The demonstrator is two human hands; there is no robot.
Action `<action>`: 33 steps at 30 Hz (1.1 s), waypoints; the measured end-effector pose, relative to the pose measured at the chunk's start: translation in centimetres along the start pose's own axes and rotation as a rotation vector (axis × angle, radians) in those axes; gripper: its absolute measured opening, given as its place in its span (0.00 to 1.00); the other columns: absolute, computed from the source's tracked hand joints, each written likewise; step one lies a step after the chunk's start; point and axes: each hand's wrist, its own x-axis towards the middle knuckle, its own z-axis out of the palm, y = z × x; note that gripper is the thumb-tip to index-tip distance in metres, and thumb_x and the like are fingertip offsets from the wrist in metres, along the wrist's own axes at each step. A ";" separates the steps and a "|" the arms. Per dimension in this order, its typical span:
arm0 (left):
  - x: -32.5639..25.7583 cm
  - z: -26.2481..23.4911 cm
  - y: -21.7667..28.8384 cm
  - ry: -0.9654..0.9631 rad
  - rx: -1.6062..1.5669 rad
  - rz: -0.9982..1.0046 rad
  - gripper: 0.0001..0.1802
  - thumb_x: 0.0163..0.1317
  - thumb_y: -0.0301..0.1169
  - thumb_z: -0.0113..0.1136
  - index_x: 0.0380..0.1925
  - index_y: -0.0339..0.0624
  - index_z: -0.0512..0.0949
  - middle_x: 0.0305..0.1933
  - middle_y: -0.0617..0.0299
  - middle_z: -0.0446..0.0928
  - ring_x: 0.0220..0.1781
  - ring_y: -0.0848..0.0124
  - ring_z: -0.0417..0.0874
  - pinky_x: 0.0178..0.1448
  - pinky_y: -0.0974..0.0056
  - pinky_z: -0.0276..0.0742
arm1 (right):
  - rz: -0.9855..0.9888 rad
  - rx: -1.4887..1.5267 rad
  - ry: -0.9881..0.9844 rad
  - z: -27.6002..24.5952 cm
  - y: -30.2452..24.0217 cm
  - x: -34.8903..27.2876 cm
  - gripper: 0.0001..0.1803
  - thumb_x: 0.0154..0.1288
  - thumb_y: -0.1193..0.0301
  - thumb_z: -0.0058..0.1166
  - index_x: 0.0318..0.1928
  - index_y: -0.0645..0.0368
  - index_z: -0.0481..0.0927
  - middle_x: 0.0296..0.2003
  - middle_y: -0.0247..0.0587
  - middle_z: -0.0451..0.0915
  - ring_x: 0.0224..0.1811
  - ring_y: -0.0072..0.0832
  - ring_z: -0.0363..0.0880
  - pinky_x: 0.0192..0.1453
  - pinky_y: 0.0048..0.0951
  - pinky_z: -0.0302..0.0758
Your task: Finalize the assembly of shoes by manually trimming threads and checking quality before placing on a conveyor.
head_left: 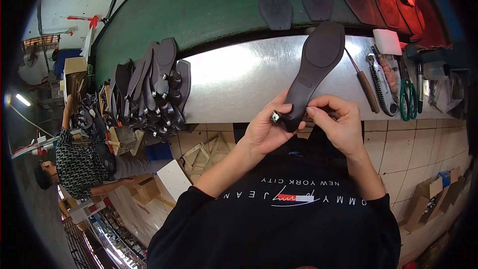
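A dark grey high-heeled shoe sole (313,57) is held up over the near edge of the metal worktop, its broad front part pointing away from me. My left hand (266,127) is closed round its heel end, with the thumb on top beside the small glossy heel (276,117), which has a pale tip. At the right edge of the heel end, my right hand (338,119) has thumb and forefinger pinched together. Whatever lies between those fingertips is too small to make out.
A pile of similar soles (154,84) lies left on the metal worktop (224,77). Several soles rest on the green belt (209,5). At right are a wooden-handled tool (367,92), a utility knife (383,87) and green scissors (408,99). Another person (82,159) works far left.
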 end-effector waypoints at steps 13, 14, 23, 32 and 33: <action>-0.2 -0.6 0.5 -0.098 0.418 0.016 0.19 0.66 0.36 0.57 0.50 0.33 0.73 0.41 0.55 0.78 0.34 0.70 0.81 0.29 0.69 0.80 | 0.274 0.254 -0.239 -0.7 0.1 0.0 0.04 0.63 0.75 0.58 0.35 0.63 0.80 0.25 0.32 0.79 0.24 0.14 0.74 0.27 0.15 0.69; -0.2 -0.6 0.6 -0.158 0.427 0.021 0.18 0.66 0.35 0.56 0.49 0.33 0.75 0.44 0.56 0.80 0.35 0.71 0.82 0.29 0.69 0.80 | 0.315 0.298 -0.259 -0.8 0.3 -0.1 0.04 0.62 0.74 0.59 0.35 0.62 0.80 0.26 0.32 0.79 0.24 0.15 0.74 0.27 0.16 0.70; -0.4 -2.0 0.0 -0.199 0.479 -0.004 0.17 0.63 0.36 0.59 0.43 0.31 0.77 0.39 0.49 0.80 0.31 0.66 0.82 0.26 0.67 0.79 | 0.455 0.430 -0.338 -0.7 0.6 -0.6 0.06 0.59 0.75 0.58 0.36 0.62 0.80 0.25 0.33 0.79 0.23 0.17 0.75 0.25 0.17 0.72; 0.2 -1.6 -1.3 -0.143 0.352 0.033 0.20 0.63 0.43 0.60 0.37 0.31 0.79 0.30 0.52 0.79 0.26 0.68 0.80 0.31 0.68 0.76 | 0.505 0.400 -0.256 -0.6 0.1 -0.9 0.05 0.60 0.77 0.56 0.37 0.64 0.78 0.26 0.37 0.80 0.24 0.19 0.77 0.27 0.19 0.75; 0.5 -1.5 -1.4 -0.146 0.354 0.035 0.20 0.63 0.43 0.60 0.37 0.31 0.79 0.30 0.52 0.79 0.26 0.68 0.80 0.31 0.68 0.76 | 0.502 0.398 -0.257 -0.5 0.1 -0.8 0.05 0.60 0.77 0.56 0.37 0.64 0.78 0.26 0.37 0.80 0.24 0.19 0.77 0.27 0.19 0.75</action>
